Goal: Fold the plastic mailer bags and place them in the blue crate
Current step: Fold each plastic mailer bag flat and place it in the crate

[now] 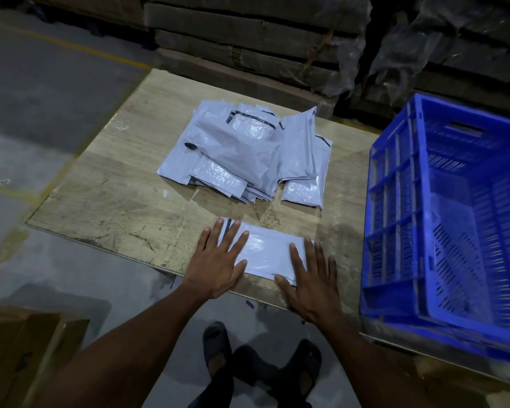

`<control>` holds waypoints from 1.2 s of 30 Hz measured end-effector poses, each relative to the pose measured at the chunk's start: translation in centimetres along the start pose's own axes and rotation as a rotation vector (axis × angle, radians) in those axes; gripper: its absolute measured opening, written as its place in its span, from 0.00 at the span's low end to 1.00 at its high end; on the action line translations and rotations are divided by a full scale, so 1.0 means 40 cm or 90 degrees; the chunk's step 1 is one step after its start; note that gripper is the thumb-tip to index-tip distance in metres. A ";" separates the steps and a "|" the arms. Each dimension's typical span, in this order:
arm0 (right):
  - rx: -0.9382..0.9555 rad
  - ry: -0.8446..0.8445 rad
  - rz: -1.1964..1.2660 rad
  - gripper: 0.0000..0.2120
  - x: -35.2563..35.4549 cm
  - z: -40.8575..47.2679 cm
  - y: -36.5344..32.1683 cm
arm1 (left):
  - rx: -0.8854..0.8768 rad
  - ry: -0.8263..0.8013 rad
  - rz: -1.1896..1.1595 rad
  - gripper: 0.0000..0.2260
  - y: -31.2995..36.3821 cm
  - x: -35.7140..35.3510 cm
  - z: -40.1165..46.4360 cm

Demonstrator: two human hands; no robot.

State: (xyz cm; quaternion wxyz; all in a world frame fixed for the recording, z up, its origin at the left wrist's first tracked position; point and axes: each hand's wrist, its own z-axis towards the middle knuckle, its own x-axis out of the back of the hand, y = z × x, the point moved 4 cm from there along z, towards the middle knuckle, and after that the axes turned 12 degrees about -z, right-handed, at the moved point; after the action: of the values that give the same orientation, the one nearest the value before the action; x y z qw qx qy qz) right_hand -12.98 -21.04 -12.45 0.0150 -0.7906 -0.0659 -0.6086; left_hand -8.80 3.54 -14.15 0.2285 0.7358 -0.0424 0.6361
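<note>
While both hands lie flat, fingers straight, left hand (218,257) presses left end of folded mailer bag (267,251), right hand (312,278) presses right end; neither grip curls round anything. Bag lies at near edge of wooden surface (124,184). Farther back, mid-surface: loose pile of grey mailer bags (245,151). Blue crate (395,201) stands right of surface, just beside it. Wrapped cardboard stacks (248,39) beyond.

No readable text, labels, brands or numbers appear anywhere: the mailer bags (242,151), the blue crate (401,219) and the stacked cartons (248,33) behind show only plain, unmarked faces in dim light.
</note>
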 end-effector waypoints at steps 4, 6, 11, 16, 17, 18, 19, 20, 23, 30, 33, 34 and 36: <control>-0.031 -0.036 0.011 0.40 0.015 0.004 -0.011 | 0.002 -0.002 0.005 0.32 0.000 -0.001 -0.001; -0.018 -0.010 -0.022 0.40 0.035 0.018 -0.038 | 0.002 0.000 0.006 0.32 0.002 -0.002 0.000; 0.120 0.011 -0.037 0.34 0.028 0.069 -0.097 | 0.004 -0.004 0.008 0.34 -0.003 -0.006 -0.001; 0.023 -0.058 0.021 0.39 0.025 0.064 -0.023 | 0.007 -0.008 0.017 0.35 -0.001 -0.005 -0.003; 0.015 -0.069 0.023 0.41 0.029 0.057 -0.017 | 0.008 -0.007 0.015 0.35 -0.001 -0.006 -0.003; 0.023 -0.067 0.015 0.43 0.033 0.049 -0.016 | 0.009 -0.008 0.013 0.35 -0.001 -0.005 -0.003; 0.046 -0.041 -0.004 0.44 0.037 0.040 -0.021 | 0.009 -0.008 0.010 0.35 -0.001 -0.004 -0.003; 0.088 0.007 -0.027 0.43 0.042 0.031 -0.029 | 0.005 -0.006 0.007 0.35 -0.001 -0.003 -0.003; 0.235 0.148 -0.043 0.21 0.048 0.009 -0.055 | -0.008 -0.008 -0.012 0.34 -0.001 0.001 -0.002; 0.231 0.230 -0.026 0.07 0.082 0.021 -0.078 | -0.064 -0.015 -0.038 0.41 0.018 0.035 -0.015; 0.241 0.255 0.011 0.10 0.120 0.020 -0.083 | -0.079 -0.029 -0.010 0.36 0.021 0.037 -0.015; 0.258 0.267 0.010 0.11 0.133 0.011 -0.086 | -0.063 -0.033 -0.006 0.36 0.016 0.032 -0.009; 0.339 0.312 -0.038 0.15 0.152 -0.022 -0.105 | -0.029 -0.048 -0.021 0.36 0.016 0.027 0.002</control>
State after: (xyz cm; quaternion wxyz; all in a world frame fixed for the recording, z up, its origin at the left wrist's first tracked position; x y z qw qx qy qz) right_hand -12.83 -16.43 -6.61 0.2183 -0.5876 -0.2397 -0.7414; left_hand -8.77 3.19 -12.95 0.2540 0.7546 -0.0531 0.6027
